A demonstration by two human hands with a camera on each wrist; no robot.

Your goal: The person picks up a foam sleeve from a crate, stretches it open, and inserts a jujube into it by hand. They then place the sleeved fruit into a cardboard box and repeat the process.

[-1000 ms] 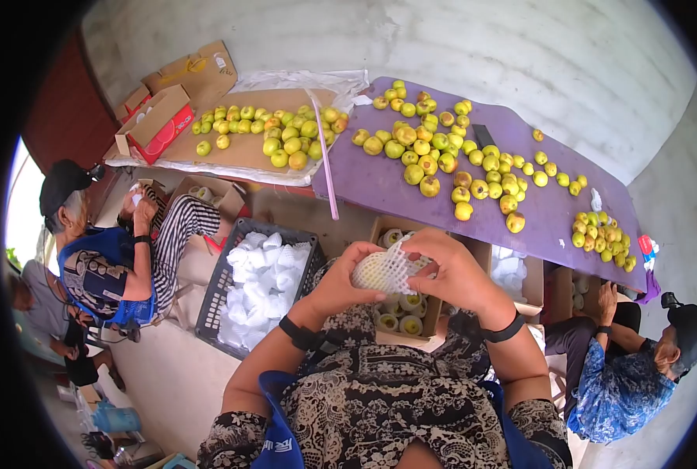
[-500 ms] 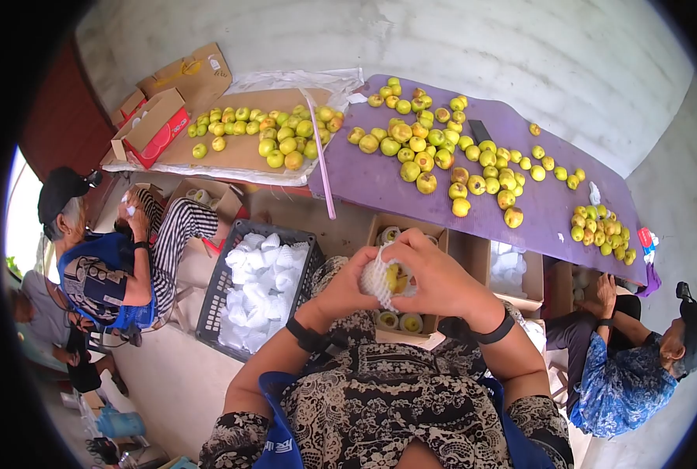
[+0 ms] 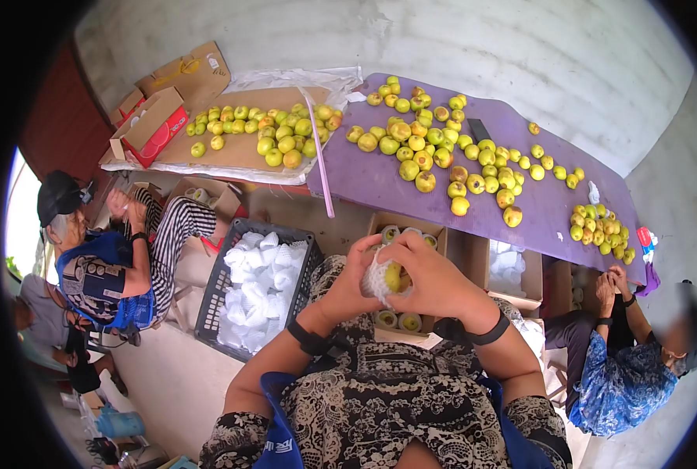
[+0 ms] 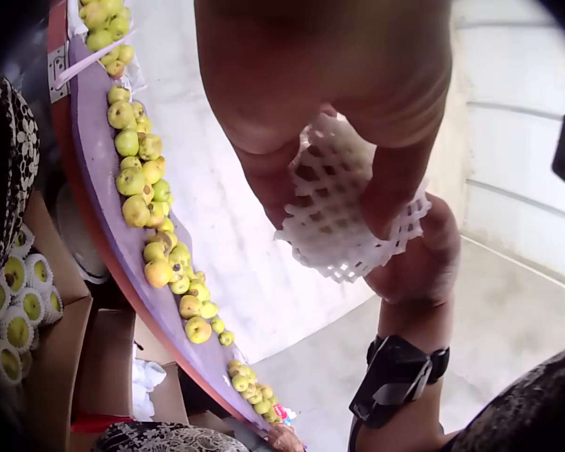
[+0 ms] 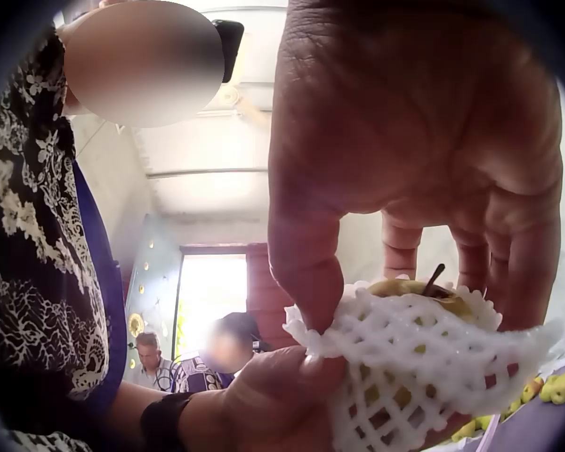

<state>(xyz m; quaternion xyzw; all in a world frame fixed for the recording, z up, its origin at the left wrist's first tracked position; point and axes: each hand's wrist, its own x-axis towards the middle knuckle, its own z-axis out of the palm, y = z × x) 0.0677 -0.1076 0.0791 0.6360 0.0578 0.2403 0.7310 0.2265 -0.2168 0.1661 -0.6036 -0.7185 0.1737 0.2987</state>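
A yellow-green apple (image 3: 395, 275) sits inside a white foam net sleeve (image 3: 377, 281), held between both hands in front of my chest. My left hand (image 3: 347, 283) grips the sleeved apple from the left. From the other side, my right hand (image 3: 442, 283) curls its fingers and thumb round the net's open rim. In the right wrist view the apple's stem (image 5: 436, 275) pokes up from the sleeve's mouth, and the net covers its lower part. The left wrist view shows the lattice of the foam net (image 4: 344, 202) with fingers on both sides.
Many loose apples lie on the purple table (image 3: 442, 207) and the cardboard-covered table (image 3: 243, 152). A black crate (image 3: 215, 301) of white foam nets stands at my left. Below my hands is a cardboard box (image 3: 430, 339) of sleeved apples. Seated people are on the left and right.
The foam net, earlier stretched sideways between my hands, now surrounds the apple more upright, its yellow top showing. In the last half second my hands have shifted only slightly.
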